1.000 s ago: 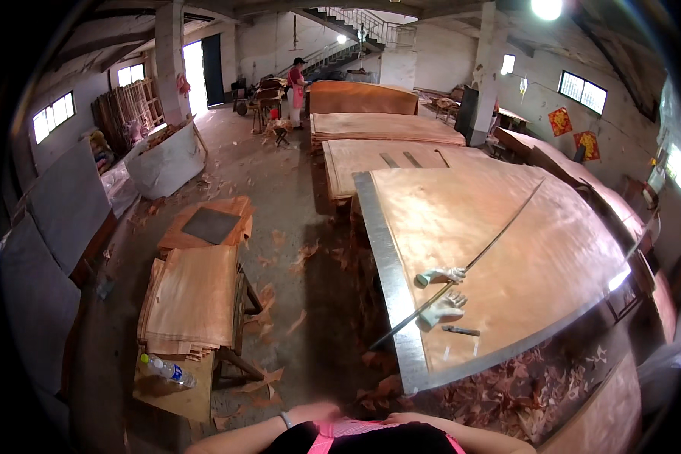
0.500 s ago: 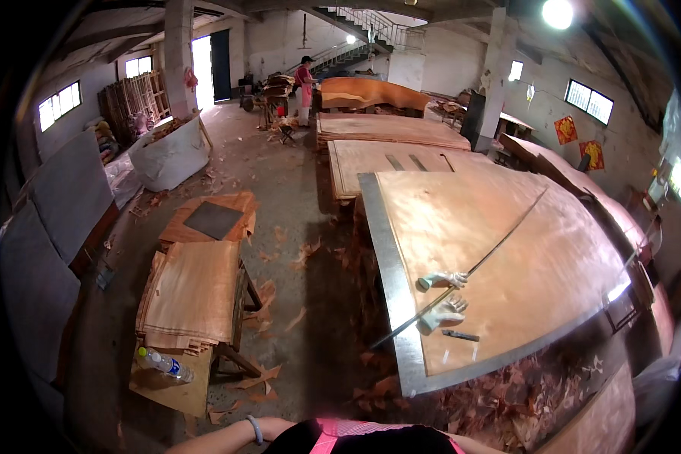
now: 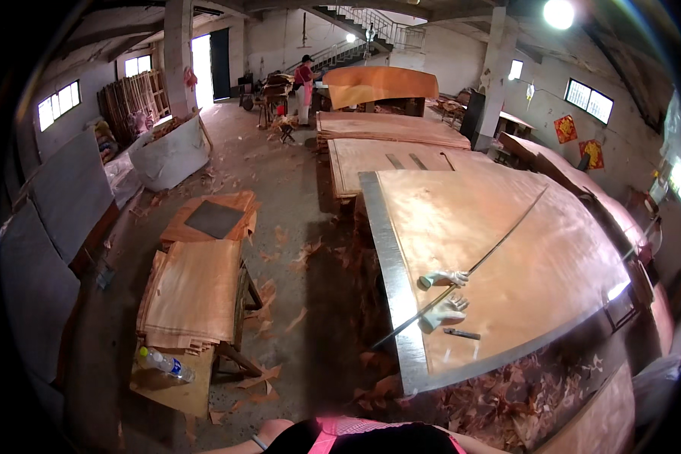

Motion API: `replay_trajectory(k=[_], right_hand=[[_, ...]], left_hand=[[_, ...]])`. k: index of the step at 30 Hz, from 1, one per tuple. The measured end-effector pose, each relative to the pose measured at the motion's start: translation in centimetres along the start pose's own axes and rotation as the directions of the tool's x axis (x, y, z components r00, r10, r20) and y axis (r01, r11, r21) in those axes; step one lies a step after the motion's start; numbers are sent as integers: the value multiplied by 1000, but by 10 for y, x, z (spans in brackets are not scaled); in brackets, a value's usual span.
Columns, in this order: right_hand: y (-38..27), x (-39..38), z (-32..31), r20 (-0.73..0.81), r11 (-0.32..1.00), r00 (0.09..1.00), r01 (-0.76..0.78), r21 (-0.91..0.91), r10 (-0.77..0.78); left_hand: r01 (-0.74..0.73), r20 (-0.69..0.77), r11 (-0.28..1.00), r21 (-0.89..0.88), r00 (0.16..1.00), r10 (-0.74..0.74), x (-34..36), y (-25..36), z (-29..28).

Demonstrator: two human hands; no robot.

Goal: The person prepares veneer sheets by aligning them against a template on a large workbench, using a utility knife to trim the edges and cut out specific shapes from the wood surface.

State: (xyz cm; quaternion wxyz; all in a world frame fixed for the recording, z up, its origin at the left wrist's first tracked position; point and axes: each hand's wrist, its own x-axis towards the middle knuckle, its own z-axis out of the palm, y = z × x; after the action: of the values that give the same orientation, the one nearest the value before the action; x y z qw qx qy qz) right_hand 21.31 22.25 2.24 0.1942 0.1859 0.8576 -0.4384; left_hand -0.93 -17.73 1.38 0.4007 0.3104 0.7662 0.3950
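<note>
Neither of my hands is in view; just parts of my arms show at the lower edge, a light band on the left one. In front of me to the right, a large wood veneer sheet [image 3: 507,234] covers a worktable with a metal edge strip [image 3: 392,265]. Across the sheet lies a long thin rod [image 3: 499,242], its near end sticking out past the table's left side. Two empty work gloves, one [image 3: 440,279] beside the rod and another [image 3: 444,312] nearer me, rest on the sheet. Close by is a dark, narrow knife-like tool [image 3: 461,334].
At left, a low stand holds stacked veneer [image 3: 193,287], a dark square plate [image 3: 213,219] and a plastic bottle [image 3: 165,364]. Veneer scraps [image 3: 499,405] litter the floor. Further veneer stacks [image 3: 393,129] stand beyond the table. A co-worker [image 3: 304,87] stands far off.
My left forearm has drawn back toward the lower edge, so less of it shows. Far away, the co-worker's orange-brown sheet has shifted and lies differently. The gloves, rod and tool stay put.
</note>
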Motion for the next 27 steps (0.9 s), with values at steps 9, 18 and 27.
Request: replay_trajectory(k=[9,18,27], right_hand=[[5,-12,6,-73,999,997,-29,13,30],[-8,-21,27,-52,998,997,60,-2,-60],[-11,-53,59,-128,997,992,16,71,-6]], left_hand=[[-133,216,959,252,973,78,48,-57,16],[-75,318,984,161,948,20,153,92,24],[-240,551,945,221,830,82,193,154,77]])
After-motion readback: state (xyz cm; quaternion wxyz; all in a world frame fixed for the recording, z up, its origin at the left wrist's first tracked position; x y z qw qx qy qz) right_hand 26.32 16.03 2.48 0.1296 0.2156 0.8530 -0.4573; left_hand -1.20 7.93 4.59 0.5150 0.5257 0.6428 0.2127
